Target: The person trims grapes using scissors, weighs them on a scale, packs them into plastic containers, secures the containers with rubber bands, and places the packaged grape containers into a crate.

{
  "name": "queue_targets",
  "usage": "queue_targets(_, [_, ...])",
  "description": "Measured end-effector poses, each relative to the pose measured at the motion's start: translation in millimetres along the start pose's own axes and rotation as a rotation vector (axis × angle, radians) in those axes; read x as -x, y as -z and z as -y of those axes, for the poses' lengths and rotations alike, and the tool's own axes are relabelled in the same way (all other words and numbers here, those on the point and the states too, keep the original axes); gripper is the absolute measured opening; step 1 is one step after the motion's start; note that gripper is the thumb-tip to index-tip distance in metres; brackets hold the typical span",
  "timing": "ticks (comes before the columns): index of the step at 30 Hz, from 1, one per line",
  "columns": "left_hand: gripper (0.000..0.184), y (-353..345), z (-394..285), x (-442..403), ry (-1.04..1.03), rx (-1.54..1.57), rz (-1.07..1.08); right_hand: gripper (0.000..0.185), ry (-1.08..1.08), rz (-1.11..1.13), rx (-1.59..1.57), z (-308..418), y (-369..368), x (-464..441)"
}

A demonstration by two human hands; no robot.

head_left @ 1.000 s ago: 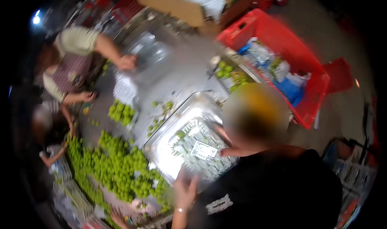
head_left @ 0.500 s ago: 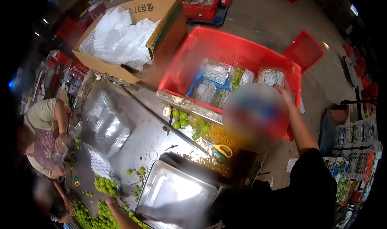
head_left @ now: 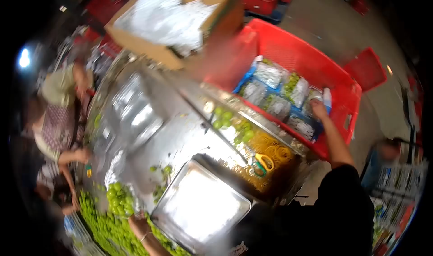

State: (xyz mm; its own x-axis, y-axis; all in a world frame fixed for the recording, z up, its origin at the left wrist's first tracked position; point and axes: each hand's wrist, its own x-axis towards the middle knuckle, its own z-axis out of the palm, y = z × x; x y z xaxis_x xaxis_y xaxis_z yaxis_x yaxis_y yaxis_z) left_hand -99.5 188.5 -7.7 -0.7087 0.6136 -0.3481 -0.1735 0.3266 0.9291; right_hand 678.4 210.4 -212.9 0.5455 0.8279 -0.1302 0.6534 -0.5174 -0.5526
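My right hand [head_left: 318, 109] reaches into the red crate [head_left: 311, 48], its fingers closed on a clear plastic pack [head_left: 314, 94] at the right of the packed row. Motion blur softens the fingers. Around it lie several similar packs, some showing green grapes [head_left: 291, 82], on blue lining. At the lower left, my left hand [head_left: 138, 222] is closed at the lower end of a bunch of green grapes [head_left: 119, 199]. Many loose green grapes [head_left: 108, 229] spread below that hand. A shiny metal tray [head_left: 200, 206] sits just right of it.
Yellow-handled scissors [head_left: 263, 164] lie by rubber bands [head_left: 277, 153] near the crate. Clear plastic containers [head_left: 135, 105] stand on the metal table. A cardboard box [head_left: 225, 17] holds white foam netting [head_left: 167, 19]. Co-workers [head_left: 61, 116] stand along the left side.
The view has shifted, and most things sit further right. My right hand is lower in the crate, with more packs visible around it. My left hand stays by the grape bunch.
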Motion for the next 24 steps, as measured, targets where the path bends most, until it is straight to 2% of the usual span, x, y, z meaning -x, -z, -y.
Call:
queue_targets(1, [0.035, 32.3, 26.8, -0.4, -0.098, 0.014, 0.117, 0.032, 0.071, -0.085, -0.068, 24.0, 9.6, 8.9])
queue_targets(2, [0.034, 19.5, 9.8, 54.7, 0.034, 0.112, 0.158, 0.03, 0.065, -0.092, -0.171, 57.9, 22.9, 25.3])
queue_targets(3, [0.033, 39.7, 35.6, 68.6, -0.046, -0.056, 0.169, 0.028, 0.056, -0.09, -0.277, 90.1, 31.6, 42.5])
queue_targets(4, [0.027, 32.5, 47.0, 106.4, -0.031, 0.197, 0.183, 0.028, 0.174, -0.105, -0.283, 104.1, 30.5, 51.9])
queue_targets(5, [0.019, 19.1, 46.4, 141.6, 0.04, 0.239, 0.134, 0.028, 0.289, -0.121, -0.292, 113.1, 30.4, 59.5])
queue_targets(6, [0.012, 5.3, 46.0, 176.9, 0.109, 0.285, 0.082, 0.029, 0.269, -0.052, -0.327, 127.5, 32.7, 69.3])
queue_targets(7, [0.01, 4.2, 43.3, 206.4, 0.209, 0.432, 0.199, 0.031, 0.248, 0.016, -0.348, 143.7, 36.9, 78.1])
queue_targets(8, [0.01, 22.4, 69.4, 214.2, 0.31, 0.457, 0.452, 0.031, 0.282, 0.067, -0.342, 161.7, 41.6, 89.8])
queue_targets(9, [0.015, 11.0, 46.6, 239.0, 0.501, 0.451, 0.429, 0.032, 0.282, 0.026, -0.331, 180.7, 45.3, 101.8])
queue_targets(10, [0.021, 22.8, 46.9, 249.3, 0.606, 0.428, 0.604, 0.032, 0.276, -0.023, -0.323, 195.9, 48.2, 110.9])
queue_targets(11, [0.026, 28.6, 34.2, 261.5, 0.615, 0.389, 0.661, 0.032, 0.295, 0.0, -0.321, 205.4, 51.9, 117.9])
queue_targets(13, [0.03, 59.0, 22.6, 269.0, 0.482, 0.323, 0.631, 0.033, 0.38, 0.099, -0.525, 219.6, 58.6, 126.9])
queue_targets(14, [0.032, 77.5, 22.8, 266.9, 0.325, 0.312, 0.572, 0.032, 0.421, 0.098, -0.567, 225.8, 60.2, 134.5])
queue_targets(17, [0.026, 124.1, 19.7, 255.5, 0.031, 0.319, 0.22, 0.029, 0.494, 0.258, -0.713, 284.4, 74.3, 195.3])
queue_targets(18, [0.024, 140.9, 22.9, 250.0, -0.012, 0.338, 0.132, 0.029, 0.497, 0.27, -0.693, 298.5, 71.4, 213.5])
queue_targets(20, [0.021, 166.1, 32.1, 240.4, -0.058, 0.419, 0.02, 0.027, 0.572, 0.435, -0.691, 323.7, 60.9, 246.0])
queue_targets(22, [0.021, 177.8, 34.9, 236.6, -0.078, 0.495, 0.035, 0.026, 0.625, 0.549, -0.641, 348.3, 45.2, 274.6])
queue_targets(24, [0.021, 185.1, 39.2, 231.3, -0.097, 0.541, 0.07, 0.026, 0.59, 0.626, -0.605, 368.1, 25.0, 297.1])
